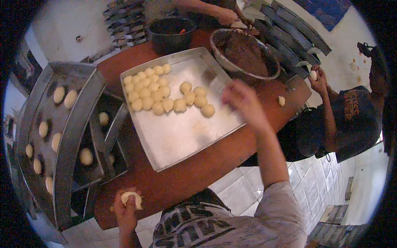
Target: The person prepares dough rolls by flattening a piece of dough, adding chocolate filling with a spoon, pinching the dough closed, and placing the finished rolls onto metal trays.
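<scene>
My left hand [124,208] is closed around a flattened piece of pale dough [133,200] near the table's front left, its thumb pressed into the middle. My right hand [242,101], blurred by motion, hangs over the right edge of a square metal tray [186,140]. Its fingers are too smeared to show whether they grip anything. Rows of round dough balls [153,87] fill the tray's far left part, and several looser dough balls [190,97] lie toward its middle. Just beyond my right hand stands a metal bowl [271,77] of dark brown filling [248,56].
At the left, stacked metal trays [62,155] carry spaced dough pieces [59,95]. A black pot [170,37] stands at the back. One person's hands [226,16] work beyond the bowl; a co-worker [345,120] at the right holds a dough ball. A small dough piece [281,101] lies on the brown table.
</scene>
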Demonstrator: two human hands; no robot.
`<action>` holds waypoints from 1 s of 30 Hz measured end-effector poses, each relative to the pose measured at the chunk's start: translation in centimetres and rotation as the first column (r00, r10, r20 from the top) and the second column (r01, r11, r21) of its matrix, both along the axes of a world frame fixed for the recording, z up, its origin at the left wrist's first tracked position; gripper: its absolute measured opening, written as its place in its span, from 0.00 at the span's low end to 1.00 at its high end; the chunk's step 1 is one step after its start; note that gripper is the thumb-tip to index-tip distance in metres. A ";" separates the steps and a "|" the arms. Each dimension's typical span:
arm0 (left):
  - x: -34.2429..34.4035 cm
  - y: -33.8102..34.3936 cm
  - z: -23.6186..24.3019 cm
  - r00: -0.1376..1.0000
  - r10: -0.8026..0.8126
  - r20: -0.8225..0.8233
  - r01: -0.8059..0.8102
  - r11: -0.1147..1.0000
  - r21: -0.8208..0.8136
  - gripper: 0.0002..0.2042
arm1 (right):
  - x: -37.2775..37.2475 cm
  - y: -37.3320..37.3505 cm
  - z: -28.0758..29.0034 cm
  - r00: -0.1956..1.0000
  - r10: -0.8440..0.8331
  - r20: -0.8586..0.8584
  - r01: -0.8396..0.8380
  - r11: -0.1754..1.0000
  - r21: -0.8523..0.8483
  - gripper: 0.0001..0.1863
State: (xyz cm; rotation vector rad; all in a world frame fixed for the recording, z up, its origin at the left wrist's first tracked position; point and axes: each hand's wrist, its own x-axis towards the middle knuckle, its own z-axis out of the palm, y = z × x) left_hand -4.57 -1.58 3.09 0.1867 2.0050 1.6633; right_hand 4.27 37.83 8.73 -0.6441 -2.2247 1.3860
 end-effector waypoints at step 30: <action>-0.8 3.0 -1.1 0.975 -0.079 -0.209 0.109 0.985 0.137 0.15 | 0.0 -9.9 -0.5 0.885 0.442 -0.144 -0.447 0.726 -0.522 0.13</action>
